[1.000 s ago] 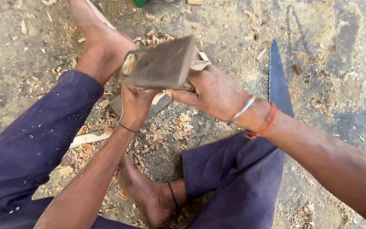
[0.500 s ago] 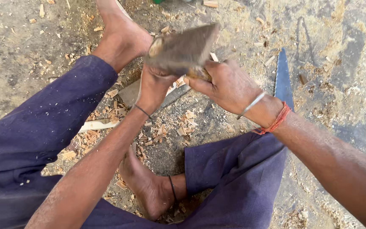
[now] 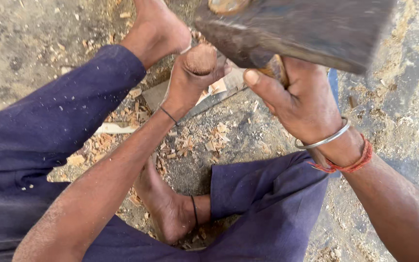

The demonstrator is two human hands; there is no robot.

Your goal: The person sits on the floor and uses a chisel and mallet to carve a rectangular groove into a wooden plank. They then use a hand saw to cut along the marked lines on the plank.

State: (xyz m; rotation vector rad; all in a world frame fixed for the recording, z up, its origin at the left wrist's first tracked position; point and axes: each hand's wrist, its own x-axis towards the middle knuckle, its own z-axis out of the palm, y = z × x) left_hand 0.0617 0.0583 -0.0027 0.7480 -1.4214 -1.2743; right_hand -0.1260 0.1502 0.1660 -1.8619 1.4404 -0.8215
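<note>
Tight workspace: bare dirt ground [image 3: 49, 29] strewn with wood chips [image 3: 209, 140], hemmed by legs in dark blue trousers [image 3: 49, 126], one foot [image 3: 158, 29] at top, other foot [image 3: 170, 213] tucked near bottom centre, open ground only at far left and right edges. Axe head [image 3: 306, 29] raised at top of frame, dark worn metal, wedge-shaped, blurred, blade edge slanting down-right. Right hand [image 3: 301, 102] clenched on axe handle just under head, thumb extended forward; left hand [image 3: 195, 77] closed around upright round wooden piece [image 3: 201, 59], brown end showing above fist, standing over flat board [image 3: 190, 97].

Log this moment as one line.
left hand: grips wooden piece | right hand: holds axe raised | ground: wood chips
</note>
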